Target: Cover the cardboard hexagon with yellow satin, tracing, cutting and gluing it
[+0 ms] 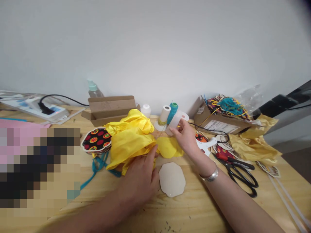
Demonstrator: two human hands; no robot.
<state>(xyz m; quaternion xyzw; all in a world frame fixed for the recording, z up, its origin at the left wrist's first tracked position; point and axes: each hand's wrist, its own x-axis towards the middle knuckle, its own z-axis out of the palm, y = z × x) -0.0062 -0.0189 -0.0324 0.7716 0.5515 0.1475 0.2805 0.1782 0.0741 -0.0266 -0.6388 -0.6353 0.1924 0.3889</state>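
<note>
My left hand lies beside a heap of shiny yellow fabric, its fingers stretched out and apart against the cloth's lower right edge. With thumb and fingers, my right hand grips a white roll, tilted and partly covered by the fingers. A flat yellow fabric piece lies on the wood between my hands. Closer to me is a pale card with scalloped edges. Left of the heap sits a stack of similar cards with a dark flowered top.
White and teal thread spools stand by the wall. An open cardboard box is at back left; a filled box is at right. Black-handled scissors lie at right, a power strip at left. Pixelation hides the lower left.
</note>
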